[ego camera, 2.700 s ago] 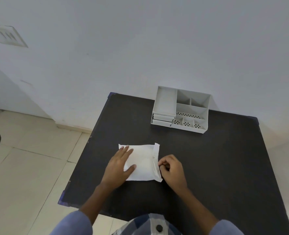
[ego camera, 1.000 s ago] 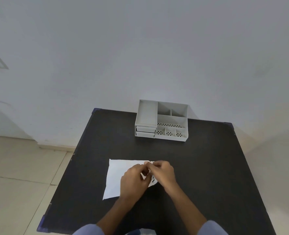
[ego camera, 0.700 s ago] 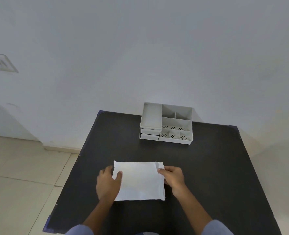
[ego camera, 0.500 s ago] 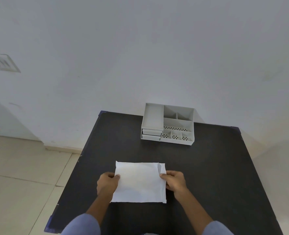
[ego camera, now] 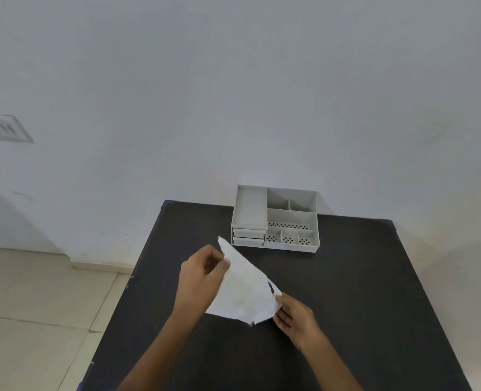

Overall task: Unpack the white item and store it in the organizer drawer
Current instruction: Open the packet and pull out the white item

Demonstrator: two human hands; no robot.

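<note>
A flat white packet (ego camera: 243, 289) is held tilted above the black table (ego camera: 346, 306), its far-left corner raised and its near-right end low. My left hand (ego camera: 201, 273) pinches the raised upper edge. My right hand (ego camera: 295, 317) grips the lower right end, where a small torn gap shows dark. The grey organizer (ego camera: 276, 218) stands at the table's far edge against the wall. Its two small drawers (ego camera: 248, 236) at the front left look shut. What is inside the packet is hidden.
The organizer's top holds several open compartments, some with perforated fronts. A white wall rises right behind the table. Tiled floor (ego camera: 36, 306) lies to the left, below the table's left edge. A wall switch plate (ego camera: 5, 129) sits far left.
The packet lay flat on the table with a hand at each side; now both hands have lifted it and tilted it, left end up, right end down.
</note>
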